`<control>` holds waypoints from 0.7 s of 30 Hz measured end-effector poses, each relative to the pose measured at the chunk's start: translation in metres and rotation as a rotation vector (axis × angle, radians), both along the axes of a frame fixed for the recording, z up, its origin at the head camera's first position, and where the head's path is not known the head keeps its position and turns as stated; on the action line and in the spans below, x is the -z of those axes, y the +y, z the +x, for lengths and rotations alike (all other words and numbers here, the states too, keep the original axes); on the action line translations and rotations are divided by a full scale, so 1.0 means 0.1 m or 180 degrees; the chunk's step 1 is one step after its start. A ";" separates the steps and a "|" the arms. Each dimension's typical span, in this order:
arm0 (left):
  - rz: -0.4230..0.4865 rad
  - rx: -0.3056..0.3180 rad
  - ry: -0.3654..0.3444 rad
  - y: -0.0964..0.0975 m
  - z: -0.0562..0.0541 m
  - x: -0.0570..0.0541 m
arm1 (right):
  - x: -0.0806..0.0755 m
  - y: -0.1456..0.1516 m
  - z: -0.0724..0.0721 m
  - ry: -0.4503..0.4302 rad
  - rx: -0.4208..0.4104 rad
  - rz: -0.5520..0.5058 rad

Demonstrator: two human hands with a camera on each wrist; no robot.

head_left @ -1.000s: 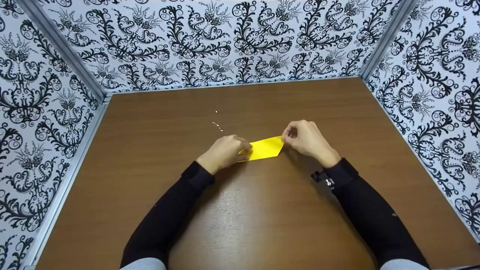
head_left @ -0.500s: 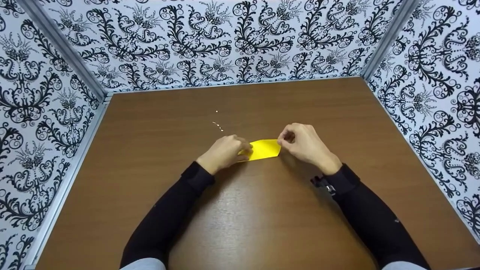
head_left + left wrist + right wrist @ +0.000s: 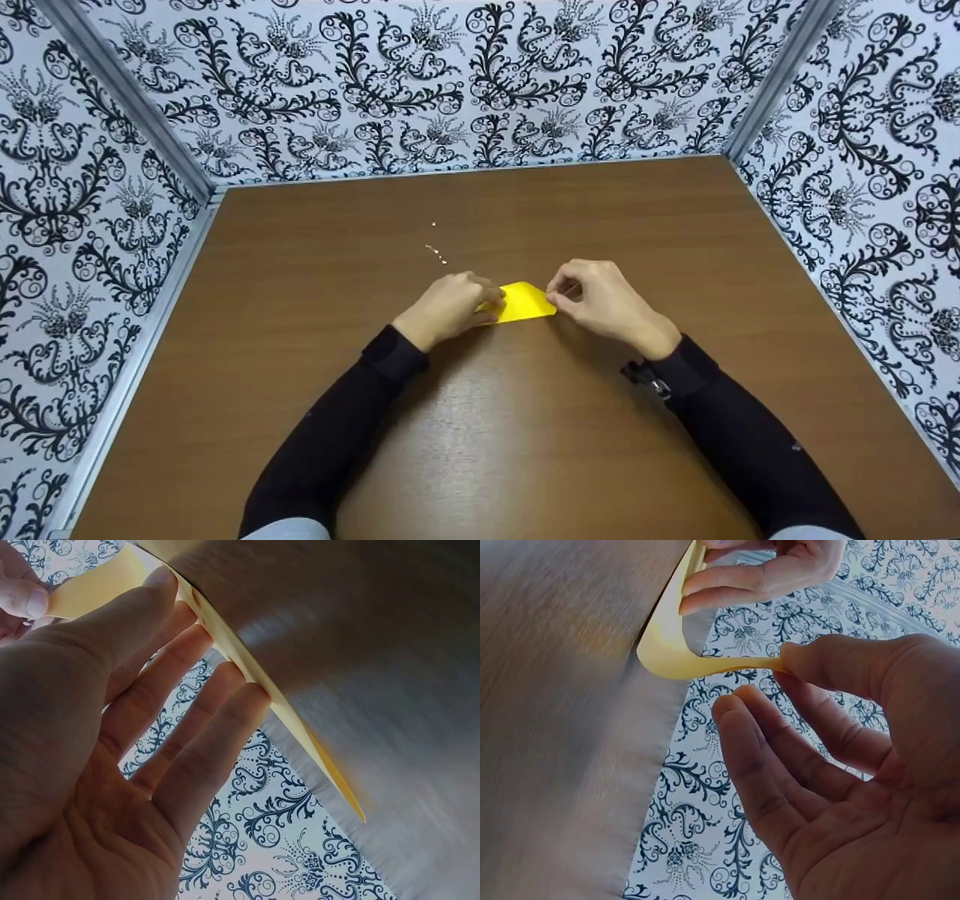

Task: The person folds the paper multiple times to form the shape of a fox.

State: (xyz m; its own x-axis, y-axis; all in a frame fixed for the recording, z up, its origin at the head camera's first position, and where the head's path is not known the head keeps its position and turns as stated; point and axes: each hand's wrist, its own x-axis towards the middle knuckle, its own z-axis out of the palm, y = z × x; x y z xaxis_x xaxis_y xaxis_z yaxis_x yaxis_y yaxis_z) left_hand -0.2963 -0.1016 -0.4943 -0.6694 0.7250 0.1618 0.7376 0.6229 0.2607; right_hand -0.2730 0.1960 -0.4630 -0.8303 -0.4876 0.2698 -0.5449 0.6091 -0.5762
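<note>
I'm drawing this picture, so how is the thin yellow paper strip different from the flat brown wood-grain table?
The thin yellow paper strip is bright; the flat brown wood-grain table is darker. The strip is much smaller than the table. One end of the strip bends up; the table is flat. Both have straight edges.

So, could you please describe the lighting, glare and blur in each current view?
Head view: pale glare on the brown wood-look table, soft shadow beside the left black fabric sleeve; left wrist view: the bare left hand is shaded and the table blurred; right wrist view: the thin yellow paper sheet looks bright, while parts of the table are hazy.
</note>
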 end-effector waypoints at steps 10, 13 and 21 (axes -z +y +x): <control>-0.0043 -0.0028 -0.0016 0.02 0.00 0.00 | 0.03 -0.03 0.05 -0.0103 -0.0084 -0.0006; -0.0042 -0.0034 -0.0020 0.02 0.00 -0.01 | 0.03 -0.04 0.06 -0.0133 -0.0098 -0.0003; -0.0075 -0.0188 -0.0047 0.03 0.01 -0.02 | 0.00 -0.06 0.05 -0.0070 -0.0097 0.0015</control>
State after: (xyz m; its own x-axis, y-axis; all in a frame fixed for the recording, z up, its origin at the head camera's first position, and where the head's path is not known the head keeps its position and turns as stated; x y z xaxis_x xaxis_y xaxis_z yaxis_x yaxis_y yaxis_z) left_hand -0.2954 -0.0985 -0.4922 -0.7133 0.6877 0.1350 0.6956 0.6713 0.2561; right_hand -0.2684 0.1905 -0.4629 -0.8208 -0.5140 0.2493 -0.5505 0.5953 -0.5853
